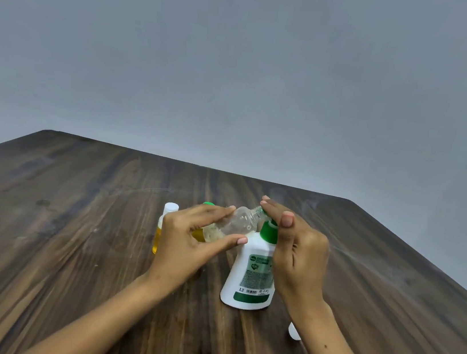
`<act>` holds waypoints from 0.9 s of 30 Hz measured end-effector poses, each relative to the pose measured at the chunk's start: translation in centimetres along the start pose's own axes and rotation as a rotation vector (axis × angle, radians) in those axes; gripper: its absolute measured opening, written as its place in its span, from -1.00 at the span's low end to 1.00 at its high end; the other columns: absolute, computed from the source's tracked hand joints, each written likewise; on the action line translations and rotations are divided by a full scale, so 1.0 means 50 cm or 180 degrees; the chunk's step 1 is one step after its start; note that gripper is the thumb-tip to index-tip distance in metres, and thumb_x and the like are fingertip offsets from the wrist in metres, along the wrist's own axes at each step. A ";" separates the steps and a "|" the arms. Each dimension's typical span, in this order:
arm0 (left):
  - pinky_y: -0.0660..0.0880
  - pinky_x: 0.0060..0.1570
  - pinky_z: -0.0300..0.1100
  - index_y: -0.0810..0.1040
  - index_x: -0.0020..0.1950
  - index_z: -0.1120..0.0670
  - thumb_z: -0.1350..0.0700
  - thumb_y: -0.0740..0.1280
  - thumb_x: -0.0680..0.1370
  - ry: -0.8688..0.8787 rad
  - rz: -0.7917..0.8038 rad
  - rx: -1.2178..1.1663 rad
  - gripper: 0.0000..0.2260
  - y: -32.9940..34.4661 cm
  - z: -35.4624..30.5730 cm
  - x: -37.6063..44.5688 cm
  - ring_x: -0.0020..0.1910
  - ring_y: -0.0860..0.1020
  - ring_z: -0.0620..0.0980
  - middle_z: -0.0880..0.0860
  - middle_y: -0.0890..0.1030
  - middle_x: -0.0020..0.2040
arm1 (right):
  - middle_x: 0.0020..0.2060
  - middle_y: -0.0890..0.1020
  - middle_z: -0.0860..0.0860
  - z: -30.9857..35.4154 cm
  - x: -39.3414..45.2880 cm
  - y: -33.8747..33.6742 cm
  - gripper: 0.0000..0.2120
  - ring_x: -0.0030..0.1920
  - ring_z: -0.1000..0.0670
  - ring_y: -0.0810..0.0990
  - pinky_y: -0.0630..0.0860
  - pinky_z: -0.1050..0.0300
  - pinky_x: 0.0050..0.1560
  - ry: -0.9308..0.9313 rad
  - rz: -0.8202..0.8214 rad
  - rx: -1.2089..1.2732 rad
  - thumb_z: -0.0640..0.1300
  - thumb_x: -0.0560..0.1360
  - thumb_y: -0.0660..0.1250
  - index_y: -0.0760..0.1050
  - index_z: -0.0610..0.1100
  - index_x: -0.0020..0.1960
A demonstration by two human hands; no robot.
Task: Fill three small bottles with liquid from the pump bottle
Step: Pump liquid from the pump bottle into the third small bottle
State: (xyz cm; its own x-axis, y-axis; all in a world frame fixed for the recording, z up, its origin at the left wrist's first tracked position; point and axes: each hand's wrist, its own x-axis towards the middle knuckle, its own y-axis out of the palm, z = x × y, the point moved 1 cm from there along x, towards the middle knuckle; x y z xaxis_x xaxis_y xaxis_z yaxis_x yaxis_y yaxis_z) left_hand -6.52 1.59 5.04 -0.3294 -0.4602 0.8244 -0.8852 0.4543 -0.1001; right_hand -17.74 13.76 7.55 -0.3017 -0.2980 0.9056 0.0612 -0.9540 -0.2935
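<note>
A white pump bottle (pixel 249 278) with a green pump head and green label stands on the table's middle. My left hand (pixel 187 242) pinches a small clear bottle (pixel 239 222), tilted with its open neck up against the pump spout. A little foamy liquid sits at its lower end. My right hand (pixel 297 246) rests with straight fingers on top of the green pump head. Behind my left hand stand a small bottle with yellow liquid and a white cap (pixel 164 224) and another with a green cap (pixel 209 204), mostly hidden.
The dark wooden table (pixel 69 228) ends in a far edge before a grey wall. Its right edge runs diagonally toward the near right. A small white cap (pixel 293 332) lies on the table, partly hidden by my right forearm.
</note>
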 end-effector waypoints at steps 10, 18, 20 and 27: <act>0.50 -0.02 -0.45 0.69 0.10 0.15 -0.03 0.56 0.29 -0.0005 0.0021 -0.0032 -0.55 0.000 -0.002 -0.002 0.00 0.62 -0.30 -0.16 0.66 -0.02 | 0.09 0.66 0.06 -0.001 -0.007 0.002 -0.33 0.09 0.10 0.62 0.61 0.04 -0.07 -0.0094 -0.0051 -0.0109 0.23 0.64 -0.14 0.66 -0.12 0.10; 0.47 -0.02 -0.48 0.69 0.10 0.16 0.00 0.58 0.28 -0.0033 0.0002 -0.0049 -0.55 0.003 -0.004 -0.005 0.00 0.62 -0.31 -0.17 0.66 -0.02 | 0.02 0.68 0.02 0.009 0.015 -0.009 -0.30 0.07 0.07 0.64 0.61 -0.01 -0.02 -0.0164 -0.0129 0.0048 0.25 0.63 -0.14 0.67 -0.14 0.04; 0.47 -0.02 -0.49 0.69 0.09 0.18 0.02 0.59 0.28 -0.0019 0.0004 -0.0031 -0.56 0.002 -0.002 -0.003 0.00 0.62 -0.32 -0.14 0.66 -0.02 | 0.01 0.69 0.04 0.006 0.005 0.001 -0.31 0.04 0.09 0.65 0.61 0.03 -0.09 -0.0103 -0.0168 -0.0044 0.24 0.63 -0.15 0.67 -0.13 0.04; 0.48 -0.03 -0.46 0.69 0.10 0.17 0.02 0.59 0.29 -0.0064 -0.0007 -0.0052 -0.56 0.004 -0.006 -0.004 0.00 0.63 -0.29 -0.12 0.68 -0.02 | 0.04 0.68 0.01 0.010 0.016 -0.010 -0.29 0.08 0.06 0.63 0.59 0.06 -0.02 -0.0167 -0.0064 0.0025 0.27 0.62 -0.15 0.66 -0.14 0.06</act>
State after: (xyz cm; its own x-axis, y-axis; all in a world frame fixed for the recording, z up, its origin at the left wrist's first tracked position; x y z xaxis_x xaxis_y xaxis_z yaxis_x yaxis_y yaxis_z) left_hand -6.53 1.99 5.00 -0.3342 -0.4764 0.8132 -0.8805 0.4656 -0.0890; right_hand -17.55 13.98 8.57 -0.2526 -0.2800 0.9262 0.0632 -0.9600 -0.2729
